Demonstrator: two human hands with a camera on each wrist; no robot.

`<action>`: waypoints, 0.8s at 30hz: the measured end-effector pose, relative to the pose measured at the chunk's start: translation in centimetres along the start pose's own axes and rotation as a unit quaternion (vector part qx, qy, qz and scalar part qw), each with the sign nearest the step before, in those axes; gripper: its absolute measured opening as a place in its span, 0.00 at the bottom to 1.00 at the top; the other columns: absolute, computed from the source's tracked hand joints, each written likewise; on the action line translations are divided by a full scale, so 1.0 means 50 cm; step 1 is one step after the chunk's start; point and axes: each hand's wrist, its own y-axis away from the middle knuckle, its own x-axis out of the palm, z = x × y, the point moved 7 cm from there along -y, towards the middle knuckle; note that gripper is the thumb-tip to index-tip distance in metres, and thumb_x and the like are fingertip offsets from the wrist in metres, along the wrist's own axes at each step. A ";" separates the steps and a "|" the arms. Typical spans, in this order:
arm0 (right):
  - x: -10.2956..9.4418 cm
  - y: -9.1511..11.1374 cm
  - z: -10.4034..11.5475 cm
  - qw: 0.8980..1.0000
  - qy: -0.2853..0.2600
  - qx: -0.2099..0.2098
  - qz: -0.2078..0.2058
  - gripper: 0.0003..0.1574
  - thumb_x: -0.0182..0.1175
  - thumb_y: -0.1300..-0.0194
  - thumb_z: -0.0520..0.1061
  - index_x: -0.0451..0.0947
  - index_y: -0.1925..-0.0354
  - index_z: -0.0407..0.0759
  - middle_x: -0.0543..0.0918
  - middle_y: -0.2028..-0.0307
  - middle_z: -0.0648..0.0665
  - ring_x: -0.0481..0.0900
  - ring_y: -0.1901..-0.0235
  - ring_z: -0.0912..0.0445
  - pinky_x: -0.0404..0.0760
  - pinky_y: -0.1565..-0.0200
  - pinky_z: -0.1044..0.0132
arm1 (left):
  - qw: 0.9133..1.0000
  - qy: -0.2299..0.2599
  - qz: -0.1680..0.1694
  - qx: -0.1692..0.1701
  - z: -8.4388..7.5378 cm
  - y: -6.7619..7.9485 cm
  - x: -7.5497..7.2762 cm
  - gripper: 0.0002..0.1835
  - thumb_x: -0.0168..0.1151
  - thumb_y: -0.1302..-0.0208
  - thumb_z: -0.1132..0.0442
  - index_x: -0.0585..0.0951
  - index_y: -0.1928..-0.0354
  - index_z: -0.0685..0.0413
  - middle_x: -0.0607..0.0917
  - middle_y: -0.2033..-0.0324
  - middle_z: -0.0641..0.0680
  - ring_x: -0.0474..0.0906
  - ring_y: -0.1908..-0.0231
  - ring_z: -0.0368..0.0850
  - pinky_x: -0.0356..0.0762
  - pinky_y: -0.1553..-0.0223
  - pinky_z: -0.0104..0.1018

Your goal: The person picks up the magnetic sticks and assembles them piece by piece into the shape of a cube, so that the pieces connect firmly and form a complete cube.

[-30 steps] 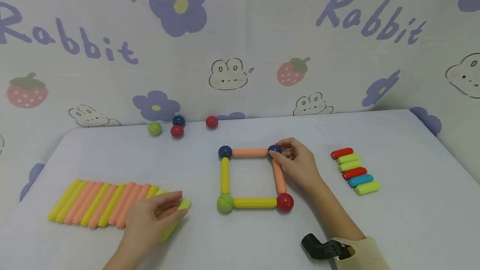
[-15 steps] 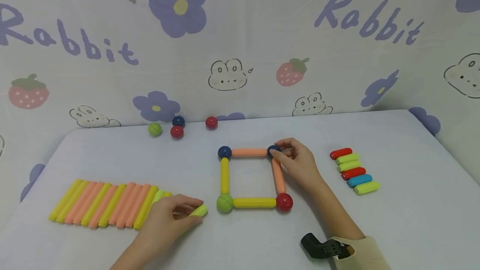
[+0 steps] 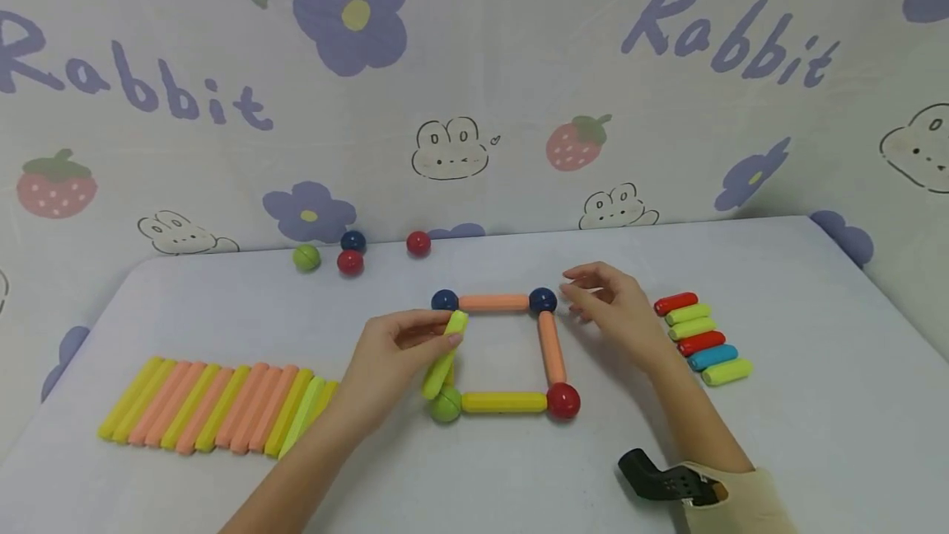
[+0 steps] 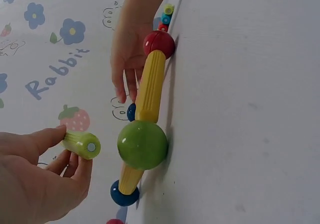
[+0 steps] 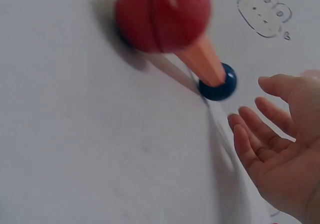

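Note:
My left hand [image 3: 389,357] pinches a lime-green magnetic rod [image 3: 441,371] between thumb and fingers, tilted over the left side of a square frame. In the left wrist view the rod [image 4: 82,144] shows a round metal disc at its end. The frame has a green ball [image 3: 446,406], a red ball [image 3: 563,400] and two blue balls [image 3: 543,301] at its corners. Orange rods [image 3: 493,302] form the far and right sides, a yellow rod [image 3: 504,402] the near one. The left yellow rod is mostly hidden. My right hand [image 3: 615,311], fingers loosely bent, hovers empty beside the far-right blue ball.
A row of yellow, orange and lime rods [image 3: 215,406] lies at the left. Several short red, lime and blue rods [image 3: 700,342] lie at the right. Loose balls [image 3: 351,262] sit along the table's back edge, before a printed cloth [image 3: 519,64].
My left hand has lifted the lime-green rod from beside the row and carried it right, over the frame's left side. My right hand has let go of the far-right blue ball and drawn back right.

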 end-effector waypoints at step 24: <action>-0.160 0.016 -0.052 0.956 0.284 0.068 -0.041 0.34 0.69 0.32 0.53 0.76 0.39 0.31 0.75 0.44 0.20 0.68 0.42 0.24 0.74 0.47 0.26 | 0.996 0.081 0.025 0.041 0.010 -0.046 0.038 0.18 0.69 0.30 0.68 0.85 0.39 0.56 0.87 0.44 0.54 0.84 0.45 0.47 0.85 0.43 0.34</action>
